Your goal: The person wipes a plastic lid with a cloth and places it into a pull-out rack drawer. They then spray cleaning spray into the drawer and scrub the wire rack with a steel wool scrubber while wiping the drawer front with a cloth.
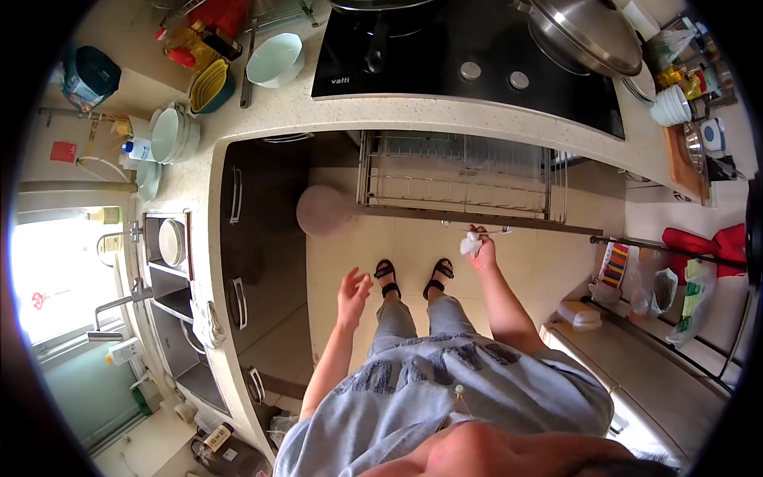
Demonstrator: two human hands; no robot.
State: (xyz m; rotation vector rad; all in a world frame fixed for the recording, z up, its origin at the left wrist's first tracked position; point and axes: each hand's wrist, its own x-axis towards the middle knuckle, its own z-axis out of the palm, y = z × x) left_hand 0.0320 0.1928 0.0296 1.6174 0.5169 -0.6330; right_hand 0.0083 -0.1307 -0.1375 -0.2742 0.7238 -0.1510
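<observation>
My right hand [482,253] is closed around a crumpled white wad [470,243], either paper or cloth; I cannot tell which. Its fingers are at the handle [499,231] on the front of a pulled-out drawer [445,215], and whether they grip it is unclear. Wire racks [453,189] line the inside of that drawer. My left hand [354,296] hangs in the air over the floor, its fingers loosely apart with nothing in them. Beyond it lies a pale round shape [324,211] beside the drawer's left end.
Above the drawer runs the counter [278,111] with a black cooktop [429,79], a lidded steel pan [588,36] and a pale bowl [275,60]. Dark cabinets [262,199] stand on the left. A rack with hanging bags [666,290] is on the right.
</observation>
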